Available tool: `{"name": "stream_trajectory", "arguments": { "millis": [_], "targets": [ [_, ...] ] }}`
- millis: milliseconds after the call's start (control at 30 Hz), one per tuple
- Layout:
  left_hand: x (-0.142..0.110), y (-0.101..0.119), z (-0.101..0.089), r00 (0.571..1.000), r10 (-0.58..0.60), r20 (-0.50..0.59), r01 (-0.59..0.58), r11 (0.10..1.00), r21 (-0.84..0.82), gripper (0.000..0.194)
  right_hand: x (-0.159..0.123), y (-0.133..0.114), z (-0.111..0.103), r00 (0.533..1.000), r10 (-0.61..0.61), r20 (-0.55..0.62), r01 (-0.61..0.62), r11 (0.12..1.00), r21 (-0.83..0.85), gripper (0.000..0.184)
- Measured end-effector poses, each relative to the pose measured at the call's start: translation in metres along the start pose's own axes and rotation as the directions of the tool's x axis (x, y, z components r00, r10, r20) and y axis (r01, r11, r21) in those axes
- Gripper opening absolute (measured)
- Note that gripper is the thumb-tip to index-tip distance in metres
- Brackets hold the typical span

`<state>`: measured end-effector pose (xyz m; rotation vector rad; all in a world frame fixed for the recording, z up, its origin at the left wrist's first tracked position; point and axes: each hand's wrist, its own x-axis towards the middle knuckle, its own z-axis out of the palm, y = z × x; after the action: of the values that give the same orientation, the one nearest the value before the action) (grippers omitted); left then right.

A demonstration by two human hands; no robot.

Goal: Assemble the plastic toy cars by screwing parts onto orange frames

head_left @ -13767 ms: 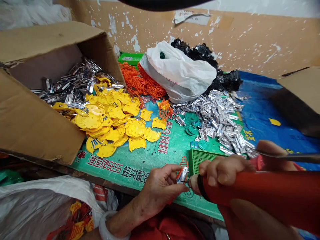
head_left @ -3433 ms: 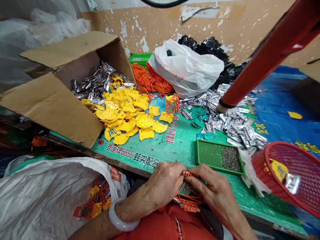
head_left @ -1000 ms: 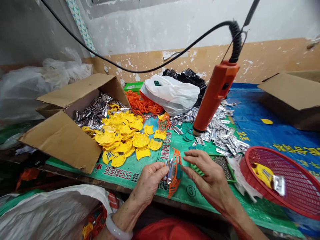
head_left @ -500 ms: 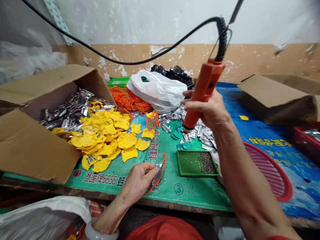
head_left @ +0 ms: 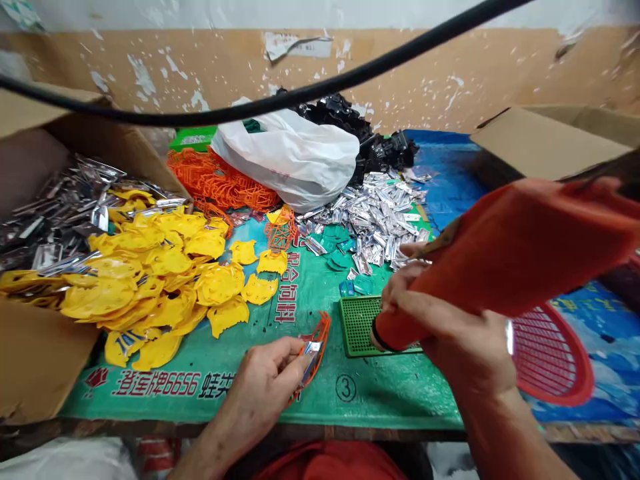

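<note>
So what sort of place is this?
Probably a workshop or a small factory. You can see a heap of yellow pieces, a pile of silver pieces, and a big red tool in the right hand.

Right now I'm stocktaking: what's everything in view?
Cardboard boxes: 2, brown, left and right.
Plastic plates: many, yellow, left.
Metallic plates: many, silver, left and centre.
Lattice frames: many, orange, back left.
Plastic pieces: several, green, centre.
Carrier bag: 1, white, back.
Moulded parts: many, black, back.
Trays: 2, green, front and back.
Mesh basket: 1, red, right.
Cable: 1, black, top.
Sheets: 2, green and blue, underneath.
Electric screwdriver: 1, orange, front right.
Held frame: 1, orange, front centre.
Left hand: 1, bare, pinching frame.
Right hand: 1, bare, around screwdriver.
</note>
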<state>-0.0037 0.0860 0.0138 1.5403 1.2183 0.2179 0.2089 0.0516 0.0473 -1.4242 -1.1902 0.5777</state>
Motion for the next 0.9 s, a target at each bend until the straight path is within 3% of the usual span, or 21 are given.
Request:
{"name": "stream_trajectory", "arguments": {
  "millis": [100,167,333,567,900],
  "targets": [
    [0.001,0.001,0.002,1.0,-0.008,0.029,0.007,1.0,0.03,0.043,-0.006,0.003,0.004,0.993,0.111,0.042,-0.119,0.95,0.289,0.025],
    [0.002,0.001,0.002,0.999,-0.01,0.041,0.009,0.999,0.033,0.043,-0.006,0.005,0.007,0.992,0.115,0.059,-0.129,0.933,0.337,0.023],
    [0.004,0.001,0.0,0.996,-0.039,0.074,0.04,0.999,-0.007,0.042,-0.008,0.013,0.009,0.989,0.103,0.106,-0.133,0.935,0.328,0.014],
    [0.01,0.002,0.001,0.992,-0.084,0.093,0.085,0.996,-0.008,0.042,-0.007,0.013,0.012,0.983,0.11,0.15,-0.155,0.929,0.336,0.022],
    [0.01,-0.001,0.0,0.994,-0.058,0.096,0.059,0.998,-0.006,0.042,0.002,0.003,0.009,0.976,0.074,0.206,-0.118,0.971,0.208,0.024]
  ]
}}
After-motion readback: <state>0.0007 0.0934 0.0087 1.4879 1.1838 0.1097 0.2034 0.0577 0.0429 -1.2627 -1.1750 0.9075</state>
